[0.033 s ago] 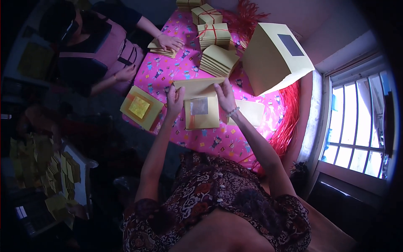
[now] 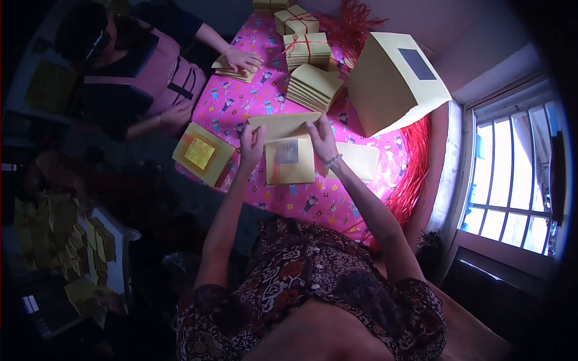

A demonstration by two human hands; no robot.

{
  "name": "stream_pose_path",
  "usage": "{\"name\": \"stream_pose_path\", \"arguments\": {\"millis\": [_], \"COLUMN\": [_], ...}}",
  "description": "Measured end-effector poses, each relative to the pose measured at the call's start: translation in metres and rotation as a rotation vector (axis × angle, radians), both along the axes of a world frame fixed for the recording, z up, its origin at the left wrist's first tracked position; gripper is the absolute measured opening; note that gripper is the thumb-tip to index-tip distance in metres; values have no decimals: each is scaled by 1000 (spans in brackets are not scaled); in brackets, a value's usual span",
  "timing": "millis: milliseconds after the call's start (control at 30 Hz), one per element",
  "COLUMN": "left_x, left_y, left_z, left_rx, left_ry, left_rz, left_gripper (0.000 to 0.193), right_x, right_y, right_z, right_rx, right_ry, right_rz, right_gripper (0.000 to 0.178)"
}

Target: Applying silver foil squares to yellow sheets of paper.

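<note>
Between my two hands is a folded sheet of yellowish paper (image 2: 286, 125), held up over the table. My left hand (image 2: 253, 144) grips its left end, thumb towards me. At the other end my right hand (image 2: 324, 139) pinches it, a bracelet on the wrist. Just below lies a yellowish paper sheet (image 2: 299, 172) bearing a silver square (image 2: 285, 151); the held sheet hides its far edge. A paler sheet (image 2: 362, 162) rests on the table, partly behind my right wrist. Left of my hands, yellowish paper with a gold square (image 2: 198, 154) lies at the table's edge.
A pink patterned cloth (image 2: 289, 198) covers the table. Beyond my hands stand a fanned paper stack (image 2: 313, 89), bundles tied in red (image 2: 306, 51) and a tall paper stack (image 2: 376, 90). Red strands (image 2: 413, 180) hang at right. A co-worker's hand (image 2: 244, 61) presses folded paper at far left.
The held sheet has tilted slightly, and its near edge covers a little less of the sheet below. The co-worker's lower hand has shifted slightly. My hands stay almost in place.
</note>
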State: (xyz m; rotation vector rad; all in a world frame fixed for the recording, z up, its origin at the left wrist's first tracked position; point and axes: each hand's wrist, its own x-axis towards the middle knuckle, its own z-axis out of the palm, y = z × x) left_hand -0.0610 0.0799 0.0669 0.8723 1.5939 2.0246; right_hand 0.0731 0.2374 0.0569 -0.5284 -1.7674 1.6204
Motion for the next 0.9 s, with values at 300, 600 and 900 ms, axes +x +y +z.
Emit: {"name": "stream_pose_path", "arguments": {"millis": [300, 600, 900], "left_x": [6, 18, 25], "left_y": [-9, -5, 5], "left_z": [-9, -19, 9], "left_rx": [-83, 25, 10], "left_ry": [11, -82, -4], "left_rz": [31, 80, 137], "left_gripper": [35, 44, 35], "right_x": [3, 11, 20], "right_y": [-13, -22, -21], "right_z": [6, -6, -5], "right_rx": [52, -44, -109], "right_ry": [-44, -6, -52], "right_rz": [36, -4, 4], "right_gripper": [18, 28, 24]}}
